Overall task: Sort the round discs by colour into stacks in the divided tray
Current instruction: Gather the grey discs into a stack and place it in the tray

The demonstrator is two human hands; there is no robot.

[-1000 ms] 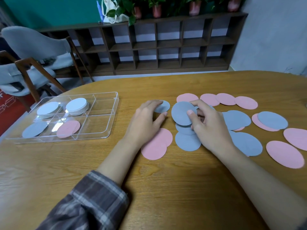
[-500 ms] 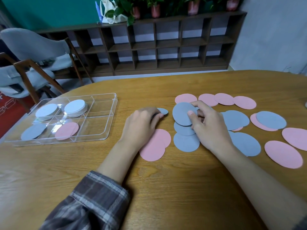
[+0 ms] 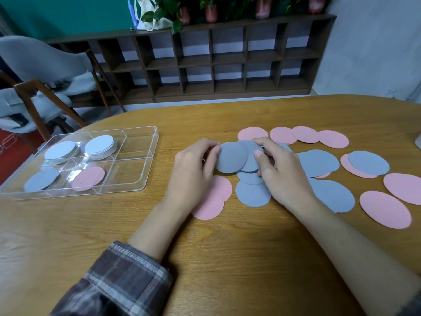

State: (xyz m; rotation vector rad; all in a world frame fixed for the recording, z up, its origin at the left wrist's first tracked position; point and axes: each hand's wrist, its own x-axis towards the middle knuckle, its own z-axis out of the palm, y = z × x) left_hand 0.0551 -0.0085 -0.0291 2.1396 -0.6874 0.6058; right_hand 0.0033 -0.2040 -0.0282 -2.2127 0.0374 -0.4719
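My left hand (image 3: 193, 172) pinches a grey disc (image 3: 230, 158) lifted off the table, overlapping a second grey disc (image 3: 251, 157) that my right hand (image 3: 282, 172) grips. More grey discs (image 3: 252, 195) and pink discs (image 3: 210, 201) lie loose on the table below and to the right of my hands. The clear divided tray (image 3: 136, 160) at left holds two white stacks (image 3: 100, 144), a grey disc (image 3: 41, 180) and a pink disc (image 3: 87, 179).
A row of pink discs (image 3: 305, 134) lies beyond my hands, and mixed grey and pink discs (image 3: 369, 166) spread to the right edge. Grey chairs (image 3: 43, 65) stand behind the tray, and a dark shelf unit (image 3: 205, 62) lines the back wall.
My left hand has picked a grey disc off the table and raised it to the grey disc in my right hand. Both hands have come together.
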